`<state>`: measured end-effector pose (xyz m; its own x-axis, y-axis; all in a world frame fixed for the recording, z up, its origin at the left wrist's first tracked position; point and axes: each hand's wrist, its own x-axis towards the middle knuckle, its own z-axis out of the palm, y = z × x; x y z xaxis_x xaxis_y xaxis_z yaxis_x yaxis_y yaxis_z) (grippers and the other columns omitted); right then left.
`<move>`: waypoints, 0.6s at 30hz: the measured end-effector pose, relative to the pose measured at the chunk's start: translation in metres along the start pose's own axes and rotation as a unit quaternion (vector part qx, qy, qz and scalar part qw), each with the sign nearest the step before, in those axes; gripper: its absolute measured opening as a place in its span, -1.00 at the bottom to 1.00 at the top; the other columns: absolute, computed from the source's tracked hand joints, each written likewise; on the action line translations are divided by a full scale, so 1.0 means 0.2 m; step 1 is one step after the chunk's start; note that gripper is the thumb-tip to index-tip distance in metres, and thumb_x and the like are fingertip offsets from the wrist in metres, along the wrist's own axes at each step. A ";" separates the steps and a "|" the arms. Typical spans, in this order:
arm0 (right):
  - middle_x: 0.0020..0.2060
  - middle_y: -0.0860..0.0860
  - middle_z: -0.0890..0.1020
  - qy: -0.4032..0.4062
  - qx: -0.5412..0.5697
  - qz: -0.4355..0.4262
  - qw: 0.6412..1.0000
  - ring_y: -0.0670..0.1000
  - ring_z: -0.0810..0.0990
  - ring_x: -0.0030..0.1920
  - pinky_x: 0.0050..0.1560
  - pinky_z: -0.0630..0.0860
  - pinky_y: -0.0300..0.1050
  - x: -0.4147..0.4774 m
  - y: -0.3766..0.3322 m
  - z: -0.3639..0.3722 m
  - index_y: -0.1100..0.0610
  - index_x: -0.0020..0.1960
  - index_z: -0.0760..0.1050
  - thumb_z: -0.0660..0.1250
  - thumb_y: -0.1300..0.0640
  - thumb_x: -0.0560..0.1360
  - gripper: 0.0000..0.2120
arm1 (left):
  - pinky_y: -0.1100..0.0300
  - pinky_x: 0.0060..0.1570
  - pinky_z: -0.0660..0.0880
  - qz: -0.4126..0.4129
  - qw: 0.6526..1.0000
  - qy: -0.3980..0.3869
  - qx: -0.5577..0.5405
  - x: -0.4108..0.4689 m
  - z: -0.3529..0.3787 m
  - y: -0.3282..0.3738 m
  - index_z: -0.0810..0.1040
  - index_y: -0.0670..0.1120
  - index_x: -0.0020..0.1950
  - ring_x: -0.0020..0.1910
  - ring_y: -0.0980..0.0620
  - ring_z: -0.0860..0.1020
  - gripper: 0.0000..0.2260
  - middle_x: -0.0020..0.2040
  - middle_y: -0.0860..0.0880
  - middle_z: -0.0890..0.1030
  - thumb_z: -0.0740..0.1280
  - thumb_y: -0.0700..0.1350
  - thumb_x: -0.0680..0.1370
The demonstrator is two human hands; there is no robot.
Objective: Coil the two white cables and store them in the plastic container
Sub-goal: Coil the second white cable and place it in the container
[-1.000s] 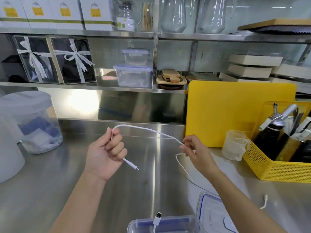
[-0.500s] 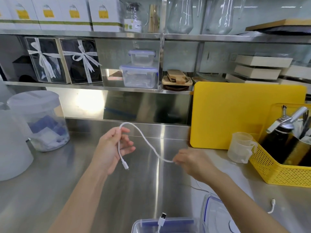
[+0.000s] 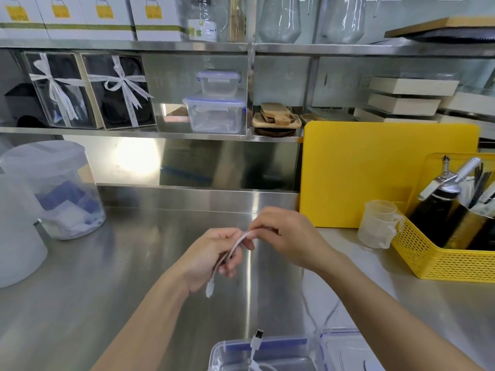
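Observation:
My left hand (image 3: 214,255) holds a folded loop of a white cable (image 3: 232,250) above the steel counter, and the cable's plug end (image 3: 209,289) hangs below the palm. My right hand (image 3: 288,235) pinches the top of the same loop right against my left fingers. The cable's free length trails, blurred, from under my right wrist toward the counter's front. A clear plastic container (image 3: 225,353) with a blue seal stands at the bottom edge. A second white cable (image 3: 255,344) lies in it, its USB plug sticking up over the rim. The container's lid (image 3: 345,352) lies to its right.
A yellow cutting board (image 3: 375,178) leans at the back right. In front of it stand a small measuring cup (image 3: 379,223) and a yellow basket (image 3: 444,253) with bottles and utensils. A lidded clear tub (image 3: 53,191) stands at the left. Shelves hold boxes and containers.
My right hand has come left and up to meet my left hand, bringing the cable's slack with it. The wide arc between the hands has closed into a tight loop.

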<state>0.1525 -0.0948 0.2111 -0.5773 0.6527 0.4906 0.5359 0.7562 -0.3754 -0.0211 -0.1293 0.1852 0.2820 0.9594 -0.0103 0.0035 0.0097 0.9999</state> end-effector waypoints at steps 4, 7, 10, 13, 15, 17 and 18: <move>-0.27 -0.16 0.49 0.017 0.114 0.103 0.988 -0.24 0.44 -0.33 -0.28 0.36 -0.34 0.00 0.03 -0.01 0.04 0.02 0.59 0.35 0.08 0.46 -0.85 | 0.31 -0.54 0.04 -0.012 0.989 -0.052 -0.139 0.02 -0.01 0.01 0.49 -0.17 -0.23 -0.63 0.16 0.11 -0.80 -0.60 0.06 0.25 0.18 -0.11 0.50; -0.13 -0.21 0.52 -0.036 0.188 0.107 0.976 -0.38 0.46 -0.24 -0.22 0.36 -0.48 -0.01 0.01 -0.01 0.01 0.19 0.52 0.29 0.11 0.50 -0.74 | 0.36 -0.56 0.05 -0.037 0.980 -0.108 -0.162 0.02 -0.02 0.03 0.51 -0.14 -0.26 -0.64 0.19 0.09 -0.79 -0.61 0.11 0.23 0.18 -0.10 0.50; -0.29 -0.13 0.54 -0.079 0.239 0.101 0.962 -0.26 0.46 -0.36 -0.35 0.35 -0.45 -0.01 -0.03 -0.03 0.13 0.01 0.59 0.22 0.14 0.54 -0.81 | 0.40 -0.57 0.09 -0.036 0.966 -0.150 -0.206 0.02 -0.03 0.05 0.54 -0.12 -0.28 -0.64 0.17 0.05 -0.87 -0.60 0.11 0.17 0.29 -0.14 0.46; -0.53 -0.13 0.47 -0.026 0.270 0.143 0.952 -0.19 0.37 -0.51 -0.47 0.29 -0.43 0.00 -0.02 -0.04 0.14 -0.29 0.51 0.19 0.15 0.56 -0.72 | 0.33 -0.56 0.23 -0.024 0.968 -0.107 -0.224 0.04 -0.02 0.03 0.51 -0.13 -0.32 -0.65 0.16 0.19 -0.76 -0.60 0.08 0.24 0.23 -0.07 0.51; -0.62 -0.16 0.47 0.004 0.308 0.186 0.933 -0.19 0.33 -0.56 -0.52 0.26 -0.43 0.00 -0.01 -0.03 0.12 -0.37 0.46 0.17 0.15 0.57 -0.66 | 0.27 -0.52 0.28 -0.016 0.975 -0.074 -0.210 0.06 0.00 0.03 0.46 -0.11 -0.35 -0.63 0.14 0.22 -0.71 -0.59 0.07 0.25 0.20 -0.01 0.51; -0.64 -0.17 0.47 0.008 0.320 0.214 0.923 -0.19 0.32 -0.58 -0.54 0.26 -0.40 0.00 0.00 -0.02 0.09 -0.38 0.45 0.17 0.13 0.57 -0.65 | 0.30 -0.56 0.21 -0.015 0.974 -0.053 -0.220 0.06 0.02 0.03 0.43 -0.10 -0.36 -0.63 0.15 0.18 -0.72 -0.58 0.08 0.22 0.20 -0.01 0.51; -0.63 -0.17 0.47 0.011 0.312 0.219 0.924 -0.19 0.33 -0.58 -0.54 0.26 -0.39 -0.01 0.00 -0.01 0.08 -0.37 0.47 0.18 0.12 0.57 -0.66 | 0.33 -0.58 0.15 -0.018 0.972 -0.041 -0.232 0.05 0.02 0.03 0.41 -0.10 -0.36 -0.64 0.17 0.15 -0.73 -0.58 0.09 0.21 0.19 -0.02 0.50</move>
<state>0.1554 -0.0958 0.2125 -0.3725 0.9066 0.1982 0.2506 0.3039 -0.9191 -0.0137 -0.1203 0.1907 0.3648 0.9307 -0.0257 -0.4134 0.1867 0.8912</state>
